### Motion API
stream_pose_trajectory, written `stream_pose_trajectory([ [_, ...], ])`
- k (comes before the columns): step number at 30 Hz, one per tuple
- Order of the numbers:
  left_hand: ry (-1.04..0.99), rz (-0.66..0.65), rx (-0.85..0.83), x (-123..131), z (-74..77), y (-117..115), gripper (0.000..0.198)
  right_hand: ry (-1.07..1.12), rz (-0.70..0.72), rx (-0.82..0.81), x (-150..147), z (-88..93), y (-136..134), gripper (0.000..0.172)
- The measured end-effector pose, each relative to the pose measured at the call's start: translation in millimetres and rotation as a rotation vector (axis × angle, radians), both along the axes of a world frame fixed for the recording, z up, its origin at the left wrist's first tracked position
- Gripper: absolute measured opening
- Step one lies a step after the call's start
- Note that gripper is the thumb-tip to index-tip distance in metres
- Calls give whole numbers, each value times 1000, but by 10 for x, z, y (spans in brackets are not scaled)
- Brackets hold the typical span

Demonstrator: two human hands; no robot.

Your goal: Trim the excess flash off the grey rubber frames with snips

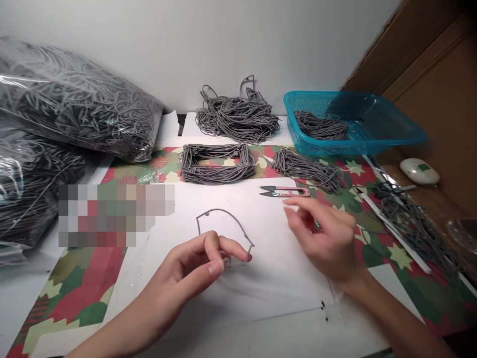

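My left hand (203, 261) is low over the white sheet (164, 283), its thumb and fingers closed on a thin grey rubber gasket (227, 215). The gasket is a loop with bowed sides, angular corners and small round lugs; part of it is hidden behind the fingers. To the right, my right hand (324, 233) is raised with thumb and index fingertip drawn together in a pinch. Whether anything small lies between those tips cannot be made out. Just beyond them lies a pair of pink-handled thread snips (285, 191), blades pointing left, apart from the hand.
A rectangular stack of gaskets (218, 174) lies ahead, a tangled heap (236, 119) behind it. Another bundle (307, 170) lies before a blue basket (354, 146). Clear bags (82, 94) of grey strands fill the left. Scraps (413, 223) and a white computer mouse (419, 171) are right.
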State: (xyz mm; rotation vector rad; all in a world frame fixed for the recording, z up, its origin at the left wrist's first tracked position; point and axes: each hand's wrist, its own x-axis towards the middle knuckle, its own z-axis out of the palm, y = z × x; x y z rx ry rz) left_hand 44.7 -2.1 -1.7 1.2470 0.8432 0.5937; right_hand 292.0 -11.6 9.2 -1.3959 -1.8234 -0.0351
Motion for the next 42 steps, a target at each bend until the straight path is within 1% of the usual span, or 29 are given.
stream_pose_trajectory([
  [2,-13,-13,13,-4,14,-9,31,-76,-116,-63,102,-40,77,12],
  [4,-10,-20,52,4,46,-19,35,-173,-164,-103,181,-100,135,13],
  [7,-3,-26,105,16,97,-33,39,-300,-174,-162,235,-192,176,19],
  [10,-1,-27,113,11,118,-37,38,-346,-148,-224,229,-243,179,21],
  [12,-26,-43,93,4,114,-38,37,-331,-124,-249,217,-251,176,19],
  [16,-145,-66,12,5,110,-42,31,-305,-106,-259,210,-246,180,13],
  [21,-199,-60,-50,19,113,-52,29,-281,-73,-260,200,-253,180,13],
  [26,-273,-64,-121,19,107,-44,24,-184,-53,-197,157,-246,161,10],
  [32,-386,-71,-237,37,95,-15,11,-109,-25,-139,137,-226,141,6],
  [34,-397,-71,-270,38,75,-14,8,-94,-11,-123,131,-221,138,5],
  [38,-357,-62,-316,29,31,-18,8,-57,19,-79,99,-213,117,3],
  [42,-334,-61,-322,26,18,-17,8,24,42,-71,58,-231,77,14],
])
